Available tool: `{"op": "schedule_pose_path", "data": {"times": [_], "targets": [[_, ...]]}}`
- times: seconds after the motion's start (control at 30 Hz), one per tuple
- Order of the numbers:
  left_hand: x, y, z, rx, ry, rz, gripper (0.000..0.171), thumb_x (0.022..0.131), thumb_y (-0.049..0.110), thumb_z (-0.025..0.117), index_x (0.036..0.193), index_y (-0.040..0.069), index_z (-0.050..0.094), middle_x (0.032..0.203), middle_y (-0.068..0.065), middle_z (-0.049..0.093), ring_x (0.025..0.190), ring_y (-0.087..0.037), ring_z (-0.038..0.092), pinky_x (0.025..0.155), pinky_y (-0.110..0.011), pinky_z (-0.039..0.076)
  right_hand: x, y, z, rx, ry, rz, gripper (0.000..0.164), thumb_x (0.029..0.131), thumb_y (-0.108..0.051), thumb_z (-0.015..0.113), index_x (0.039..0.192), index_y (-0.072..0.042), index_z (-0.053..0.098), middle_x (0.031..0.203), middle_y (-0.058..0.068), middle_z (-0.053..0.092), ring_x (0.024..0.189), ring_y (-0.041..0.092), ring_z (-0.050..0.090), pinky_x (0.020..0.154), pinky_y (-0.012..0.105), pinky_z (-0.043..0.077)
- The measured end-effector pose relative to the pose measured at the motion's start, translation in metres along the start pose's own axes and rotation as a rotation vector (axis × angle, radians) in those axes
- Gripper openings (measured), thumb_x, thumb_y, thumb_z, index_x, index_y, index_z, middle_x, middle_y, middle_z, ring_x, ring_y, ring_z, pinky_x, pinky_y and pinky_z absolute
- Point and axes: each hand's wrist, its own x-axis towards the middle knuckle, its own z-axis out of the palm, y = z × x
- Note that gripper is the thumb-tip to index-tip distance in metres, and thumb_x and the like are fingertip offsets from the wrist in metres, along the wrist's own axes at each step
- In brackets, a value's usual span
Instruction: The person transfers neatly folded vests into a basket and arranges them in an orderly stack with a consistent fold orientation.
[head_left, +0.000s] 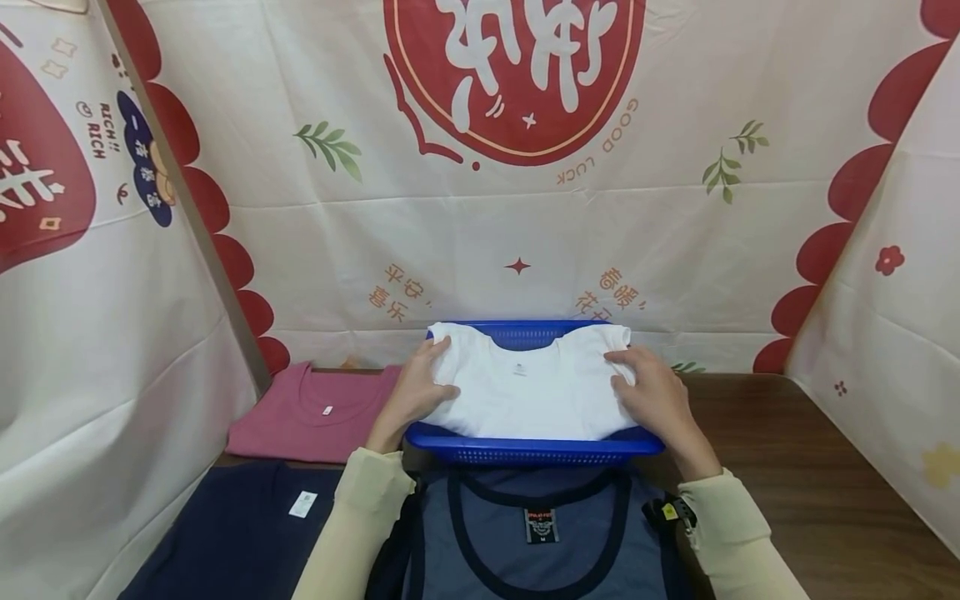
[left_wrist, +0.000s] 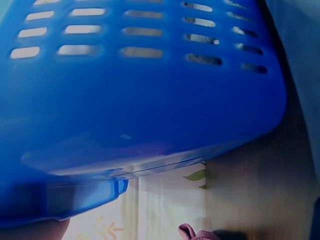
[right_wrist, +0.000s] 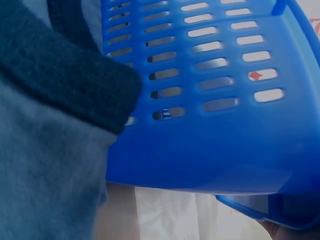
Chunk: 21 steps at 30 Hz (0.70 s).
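A white shirt (head_left: pixel 525 387), folded with its neckline toward the back, lies in a blue perforated basket (head_left: pixel 536 450). My left hand (head_left: pixel 416 387) holds the basket's left end, thumb and forefinger over the shirt's edge. At the right end, my right hand (head_left: pixel 656 396) grips the basket in the same way. Both wrist views look closely at the slotted outside of the basket (left_wrist: pixel 140 110), with a strip of hand beside its end handle (right_wrist: pixel 255 205). Most of the other fingers are hidden. Nearest the body, in front of the basket, lies a grey-blue shirt (head_left: pixel 543 521) with dark trim.
To the left lie a folded pink shirt (head_left: pixel 330 421) and, nearer, a navy shirt (head_left: pixel 232 529) with a white label. Printed cloth walls (head_left: pixel 480 225) enclose the back and both sides. Brown wooden tabletop (head_left: pixel 810 467) shows on the right.
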Motion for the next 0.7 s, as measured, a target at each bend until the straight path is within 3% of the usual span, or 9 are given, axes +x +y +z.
{"op": "schedule_pose_path", "data": {"times": [0.23, 0.7], "targets": [[0.0003, 0.0015, 0.0, 0.033, -0.009, 0.009, 0.085, 0.078, 0.003, 0.079, 0.156, 0.004, 0.044, 0.165, -0.028, 0.032, 0.151, -0.045, 0.036, 0.122, -0.06, 0.032, -0.0013, -0.0037, 0.002, -0.092, 0.018, -0.019, 0.04, 0.096, -0.014, 0.06, 0.134, -0.005, 0.067, 0.141, 0.026, 0.058, 0.123, 0.048, 0.057, 0.091, 0.067, 0.048], [-0.0001, 0.0029, 0.0005, 0.078, -0.007, 0.035, 0.087, 0.077, 0.002, 0.08, 0.156, 0.003, 0.043, 0.163, -0.028, 0.036, 0.147, -0.046, 0.041, 0.12, -0.058, 0.036, -0.0004, -0.0006, 0.0022, -0.005, -0.02, -0.06, 0.045, 0.093, -0.004, 0.056, 0.137, 0.002, 0.063, 0.142, 0.031, 0.054, 0.128, 0.053, 0.052, 0.105, 0.072, 0.037]]}}
